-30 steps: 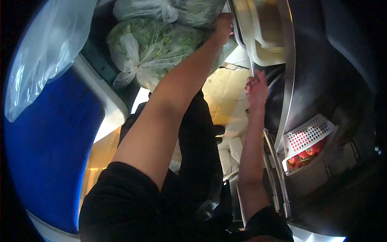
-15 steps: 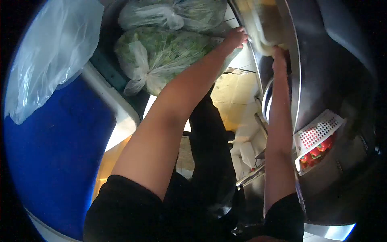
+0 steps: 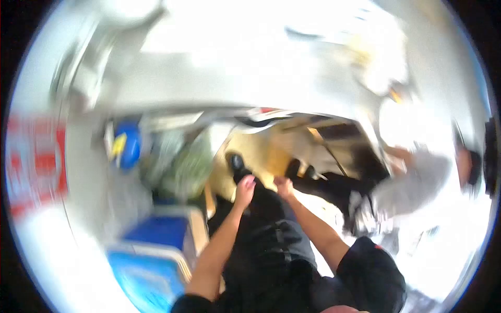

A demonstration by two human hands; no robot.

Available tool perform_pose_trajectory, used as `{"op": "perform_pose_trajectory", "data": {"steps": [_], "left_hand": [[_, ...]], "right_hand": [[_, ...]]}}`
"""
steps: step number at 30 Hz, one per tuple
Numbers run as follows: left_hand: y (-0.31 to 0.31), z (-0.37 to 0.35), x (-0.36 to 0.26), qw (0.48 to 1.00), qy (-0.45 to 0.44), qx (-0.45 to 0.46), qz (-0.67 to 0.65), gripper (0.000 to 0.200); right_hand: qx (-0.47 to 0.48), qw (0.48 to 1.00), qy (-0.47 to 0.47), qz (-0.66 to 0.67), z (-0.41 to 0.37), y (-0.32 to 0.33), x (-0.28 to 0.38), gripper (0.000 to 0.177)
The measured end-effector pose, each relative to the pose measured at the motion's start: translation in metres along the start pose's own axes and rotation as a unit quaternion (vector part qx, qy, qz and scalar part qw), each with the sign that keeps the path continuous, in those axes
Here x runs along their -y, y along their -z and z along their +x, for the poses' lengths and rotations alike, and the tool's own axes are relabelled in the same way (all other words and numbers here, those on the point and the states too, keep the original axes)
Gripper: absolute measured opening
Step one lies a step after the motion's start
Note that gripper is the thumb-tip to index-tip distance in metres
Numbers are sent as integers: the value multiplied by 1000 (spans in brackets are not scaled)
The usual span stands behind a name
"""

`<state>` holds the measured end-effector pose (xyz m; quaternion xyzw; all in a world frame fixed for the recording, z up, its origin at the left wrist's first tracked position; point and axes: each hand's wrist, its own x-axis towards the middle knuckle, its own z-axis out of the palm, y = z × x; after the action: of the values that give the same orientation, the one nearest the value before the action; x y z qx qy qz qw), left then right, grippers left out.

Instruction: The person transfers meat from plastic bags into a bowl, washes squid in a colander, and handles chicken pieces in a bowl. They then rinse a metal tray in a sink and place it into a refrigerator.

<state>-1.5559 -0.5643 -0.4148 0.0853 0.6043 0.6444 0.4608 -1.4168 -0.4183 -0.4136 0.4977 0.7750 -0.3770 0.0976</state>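
My left hand point(image 3: 244, 192) is in front of my body, over my dark trousers, with its fingers curled in. Close beside it on the right, my right hand point(image 3: 284, 187) is closed like a fist. The two hands are apart, and no object shows in either one, though the view is smeared by motion. Left of my left hand, under the counter, is a blurred plastic bag of greens point(image 3: 190, 164).
A pale metal counter point(image 3: 156, 86) spans the far side. Blue containers point(image 3: 159, 232) with light rims stand at my left, below a blue and yellow item point(image 3: 128, 145). On the right a co-worker in a white top point(image 3: 422, 182) leans toward the counter. My dark shoe point(image 3: 236, 160) is on the floor.
Both hands have come back from reaching forward to near my body; the right is off the pale container it was at. My view has swung to the counter and co-worker.
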Motion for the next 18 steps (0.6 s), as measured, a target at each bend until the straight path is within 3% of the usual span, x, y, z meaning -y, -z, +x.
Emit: {"op": "perform_pose_trajectory", "data": {"steps": [1, 2, 4, 7, 9, 11, 13, 14, 16, 18], "left_hand": [[-9, -20, 10, 993, -27, 54, 104, 20], [-28, -33, -29, 980, 19, 117, 160, 22], [-52, -68, -35, 961, 3, 222, 163, 19], [-90, -119, -66, 887, 24, 408, 216, 17], [-124, -147, -113, 801, 48, 538, 258, 19], [-169, -174, -149, 685, 36, 645, 337, 20], [-231, -213, -189, 599, -67, 702, 379, 19], [-268, -233, -207, 593, -99, 723, 341, 18], [-350, -282, -250, 582, -186, 734, 295, 15], [-434, -323, -301, 575, -356, 696, 240, 12]], "right_hand": [[-57, 997, -23, 56, -39, 14, -22, 19], [-54, 997, -37, 46, -65, 44, -30, 22], [-7, 997, -49, 61, -138, 94, -44, 29], [57, 992, -93, 56, -230, 127, -82, 38], [-24, 963, -180, 201, -266, 107, -122, 44], [24, 893, -380, 240, -290, 77, -152, 52], [-240, 906, -331, 112, -333, 38, -139, 57], [-253, 897, -339, 126, -354, 66, -135, 57], [-219, 885, -166, 377, -411, 142, -156, 55], [-378, 793, -263, 399, -487, 238, -154, 37]]}}
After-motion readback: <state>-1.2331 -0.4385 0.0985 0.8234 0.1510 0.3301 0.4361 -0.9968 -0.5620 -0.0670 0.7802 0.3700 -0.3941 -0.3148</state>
